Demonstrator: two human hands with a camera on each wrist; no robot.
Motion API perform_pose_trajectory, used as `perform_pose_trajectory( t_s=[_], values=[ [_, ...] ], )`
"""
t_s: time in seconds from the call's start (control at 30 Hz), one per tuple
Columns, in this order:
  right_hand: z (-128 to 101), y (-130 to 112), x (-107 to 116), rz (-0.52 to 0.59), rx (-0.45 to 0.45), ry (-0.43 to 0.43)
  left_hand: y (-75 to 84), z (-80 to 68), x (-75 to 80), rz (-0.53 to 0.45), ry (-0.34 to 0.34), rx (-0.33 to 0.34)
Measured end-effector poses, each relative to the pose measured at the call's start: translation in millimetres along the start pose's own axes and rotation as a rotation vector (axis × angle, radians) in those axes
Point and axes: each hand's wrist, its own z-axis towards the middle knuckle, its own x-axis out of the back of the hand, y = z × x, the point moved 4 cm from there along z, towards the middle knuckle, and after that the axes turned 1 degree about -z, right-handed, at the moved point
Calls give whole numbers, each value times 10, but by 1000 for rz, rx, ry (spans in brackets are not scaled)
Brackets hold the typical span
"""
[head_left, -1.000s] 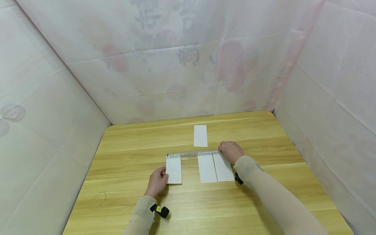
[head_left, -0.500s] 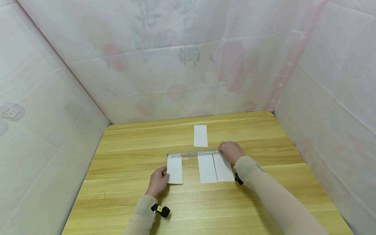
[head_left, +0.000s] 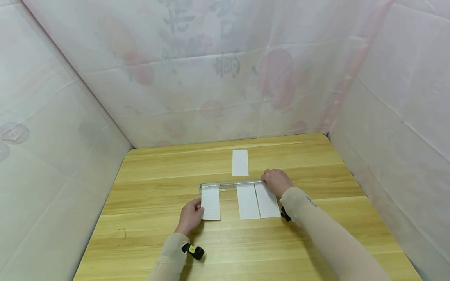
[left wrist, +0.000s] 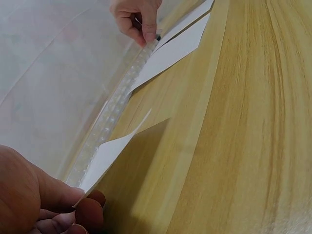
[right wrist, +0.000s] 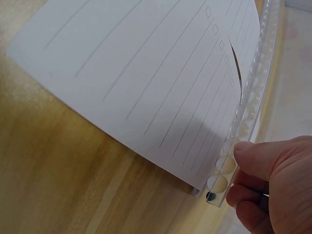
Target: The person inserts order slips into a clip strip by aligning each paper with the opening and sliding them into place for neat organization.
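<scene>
Plainly lined white slip (head_left: 210,203), clear binder strip (head_left: 230,184).

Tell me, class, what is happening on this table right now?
A person works with lined paper slips and a clear plastic binder strip on a wooden table. The right hand pinches the strip's right end, with two slips lying side by side against the strip. The left hand holds a third slip by its lower corner, its top edge at the strip's left end. A fourth slip lies alone beyond the strip.
</scene>
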Motion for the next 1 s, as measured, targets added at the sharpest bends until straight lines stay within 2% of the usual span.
perform_pose_trajectory(
  t_s=[0.27,1.0],
  values=[
    [7,-5,14,-36,18,20,46,8,-9,22,-1,-36],
    [12,18,-31,-38,18,8,90,11,-57,1,-8,-22]
  ],
)
